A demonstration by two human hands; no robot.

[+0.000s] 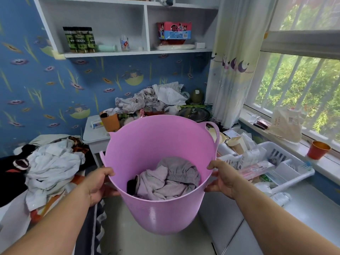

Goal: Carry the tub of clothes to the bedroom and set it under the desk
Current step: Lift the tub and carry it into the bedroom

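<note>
A pink plastic tub [156,140] hangs in the air at the middle of the view, tilted toward me. Grey and lilac clothes [165,178] lie crumpled at its bottom. My left hand [100,183] grips the tub's left rim, thumb over the edge. On the opposite rim my right hand [221,176] holds it the same way. Behind the tub stands a white desk [92,134] piled with clutter; the space under it is mostly hidden by the tub.
A bed with heaped white clothes [53,162] lies at the left. At the right a white basket [287,168] of small items sits on a surface below the window sill, where an orange cup [318,150] stands. White wall shelves [145,50] hang above.
</note>
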